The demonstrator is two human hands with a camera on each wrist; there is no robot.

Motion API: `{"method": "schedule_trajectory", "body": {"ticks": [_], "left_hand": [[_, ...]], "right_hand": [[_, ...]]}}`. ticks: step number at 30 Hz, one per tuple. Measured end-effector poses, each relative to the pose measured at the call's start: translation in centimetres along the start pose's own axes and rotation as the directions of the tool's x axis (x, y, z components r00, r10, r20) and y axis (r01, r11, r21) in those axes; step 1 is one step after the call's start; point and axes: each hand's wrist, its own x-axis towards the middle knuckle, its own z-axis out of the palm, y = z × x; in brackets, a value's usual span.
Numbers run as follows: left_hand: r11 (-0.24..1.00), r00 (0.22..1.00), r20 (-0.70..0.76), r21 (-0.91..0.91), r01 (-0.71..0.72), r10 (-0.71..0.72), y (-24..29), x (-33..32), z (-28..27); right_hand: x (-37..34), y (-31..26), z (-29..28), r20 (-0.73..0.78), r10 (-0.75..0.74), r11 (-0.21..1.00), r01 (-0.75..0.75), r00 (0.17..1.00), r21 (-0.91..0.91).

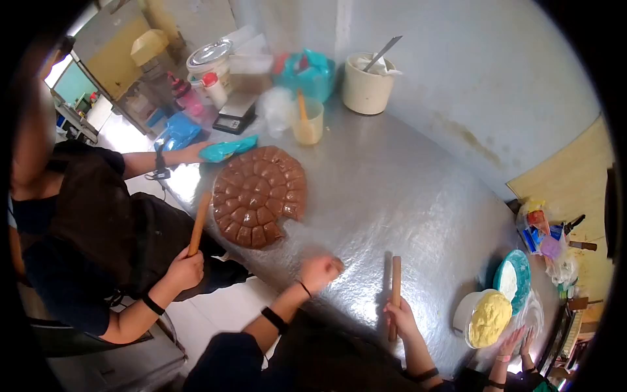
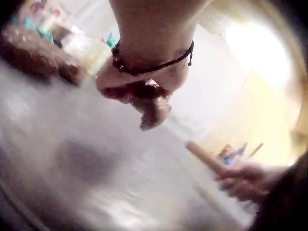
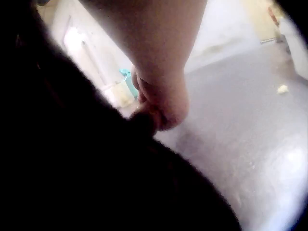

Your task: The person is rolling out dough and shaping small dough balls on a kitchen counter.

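Near the table's front edge, my left hand (image 1: pixel 319 273) is blurred, its fingers curled round a small brown dough piece (image 1: pixel 337 264). To its upper left lies a glossy round of brown dough pieces (image 1: pixel 260 189) with a gap in its near right edge. In the left wrist view the thumb (image 2: pixel 155 113) points down over the table. My right hand (image 1: pixel 403 319) grips a wooden rolling pin (image 1: pixel 396 274) in the head view; the right wrist view hides most of that hand behind dark cloth.
At left, another person holds a rolling pin (image 1: pixel 200 225) and a teal bag (image 1: pixel 228 149) beside the dough. A beige cup (image 1: pixel 309 127) and white tub (image 1: pixel 367 88) stand at the back. To the right are a yellow-filled container (image 1: pixel 465 313), a teal bowl (image 1: pixel 522 277) and someone's hands (image 1: pixel 509 346).
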Motion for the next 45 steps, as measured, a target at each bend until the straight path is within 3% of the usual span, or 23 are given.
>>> {"method": "schedule_trajectory", "body": {"ticks": [1, 2, 3, 5, 6, 9, 15, 18, 22, 24, 25, 27, 31, 33, 36, 40, 41, 45], "left_hand": [[1.000, 1.000, 0.012, -0.004, -0.009, 0.009, 0.9, 0.1, -0.4], [0.951, 0.974, 0.006, 0.214, -0.223, 0.227, 2.6, -0.9, 0.5], [0.914, 0.966, 0.032, 0.317, -0.253, 0.256, 2.0, -5.4, -2.6], [0.823, 0.892, 0.005, 0.383, -0.418, 0.451, 3.5, -5.9, -1.8], [0.830, 0.950, 0.124, 0.464, -0.310, 0.285, 2.3, -6.7, -1.8], [0.673, 0.939, 0.083, 0.676, -0.300, 0.335, -4.5, -7.2, 1.0], [0.733, 0.958, 0.228, 0.619, -0.280, 0.173, -4.2, -11.4, 0.9], [0.775, 0.972, 0.195, 0.591, -0.224, 0.133, -4.6, -9.6, 4.4], [0.593, 0.997, 0.082, 0.802, -0.075, 0.016, -4.6, 5.6, 4.3], [0.547, 0.977, -0.022, 0.831, -0.101, 0.214, -3.6, 11.3, 3.8], [0.568, 0.980, 0.008, 0.814, -0.122, 0.198, -3.0, 11.8, 3.9], [0.611, 0.986, 0.081, 0.777, -0.155, 0.148, -2.5, 10.5, 4.0], [0.711, 0.952, 0.306, 0.663, -0.237, 0.032, -5.1, -3.8, 4.9], [0.652, 0.924, 0.375, 0.682, -0.330, 0.075, -5.5, -6.9, 5.2], [0.562, 0.937, 0.349, 0.773, -0.295, 0.011, -2.7, 0.2, 5.0], [0.624, 0.974, 0.123, 0.751, -0.218, 0.192, -1.5, 11.4, 4.6], [0.652, 0.968, 0.058, 0.729, -0.209, 0.245, -2.0, 11.9, 4.8], [0.712, 0.933, 0.315, 0.615, -0.340, 0.174, -5.1, 0.3, 5.7]], "right_hand": [[0.0, -0.5, 0.2, -0.004, -0.014, 1.000, 0.014, 1.000, 0.003], [-0.3, -0.6, 0.4, -0.015, -0.022, 1.000, 0.022, 1.000, 0.009], [-1.2, 3.0, 5.3, 0.025, 0.019, 0.996, -0.021, 0.999, 0.087], [-1.4, 3.5, 5.1, -0.010, 0.011, 0.996, -0.010, 1.000, 0.083], [-1.5, 4.2, 5.4, -0.015, -0.014, 0.995, 0.016, 1.000, 0.097], [-2.5, 5.6, 3.4, -0.112, 0.010, 0.995, 0.002, 0.994, 0.104], [-5.0, 9.8, 1.6, -0.183, 0.021, 0.977, 0.018, 0.983, 0.211], [-7.5, 10.8, 1.3, -0.212, 0.059, 0.951, 0.010, 0.976, 0.310], [-5.4, 11.6, 1.4, -0.155, -0.003, 0.937, 0.057, 0.988, 0.343], [-4.8, 11.9, 1.8, -0.142, -0.003, 0.928, 0.056, 0.990, 0.369], [-4.4, 11.6, 1.4, -0.145, -0.012, 0.930, 0.064, 0.989, 0.361], [-5.1, 11.7, 1.1, -0.145, -0.009, 0.934, 0.060, 0.989, 0.353], [-5.5, 10.8, 1.8, -0.221, -0.013, 0.922, 0.097, 0.975, 0.374], [-6.0, 10.9, 1.5, -0.233, -0.004, 0.927, 0.092, 0.972, 0.365], [-5.5, 10.6, 1.5, -0.262, -0.007, 0.941, 0.095, 0.965, 0.326], [-5.5, 10.4, 2.0, -0.298, -0.022, 0.942, 0.119, 0.954, 0.314], [-5.6, 10.8, 1.9, -0.298, -0.015, 0.941, 0.115, 0.954, 0.319], [-5.9, 10.4, 1.8, -0.323, -0.022, 0.938, 0.131, 0.946, 0.320]]}}
